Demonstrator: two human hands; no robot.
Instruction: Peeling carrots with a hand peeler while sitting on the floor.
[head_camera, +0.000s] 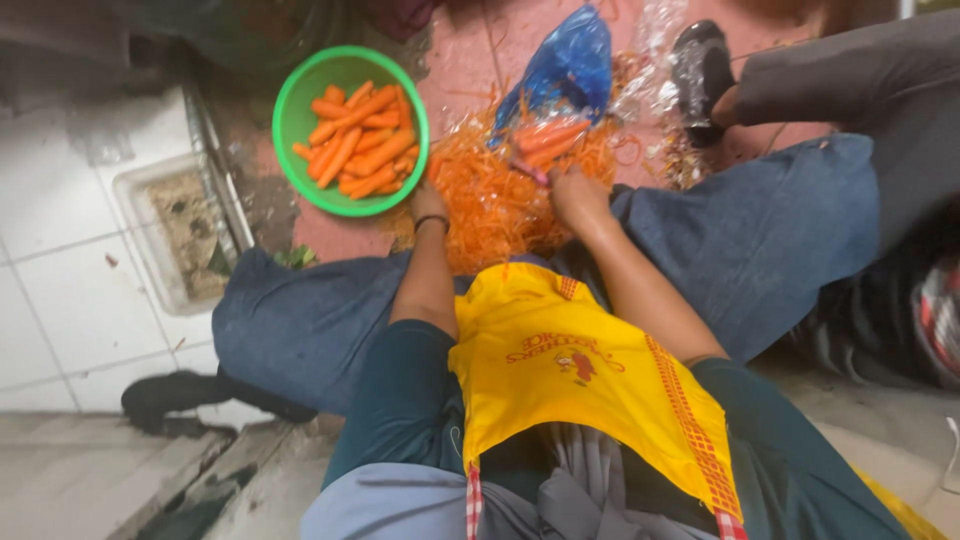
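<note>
Floor far side: reddish-pink concrete (470, 70), worn & stained. Left: white tiles (60, 300) w/ dark grout lines, a few specks. Between the 2, a metal strip (215, 170) beside a shallow square drain recess (170, 230) w/ dirt in it. Near left: grey concrete step (110, 470), dim. Light flat, far left corner in shadow.

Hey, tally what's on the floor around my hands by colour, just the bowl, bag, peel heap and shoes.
Green: 1, the bowl of peeled carrots
Blue: 1, the plastic bag
Orange: 1, the heap of peelings
Black: 2, the shoes
Total: 5
</note>
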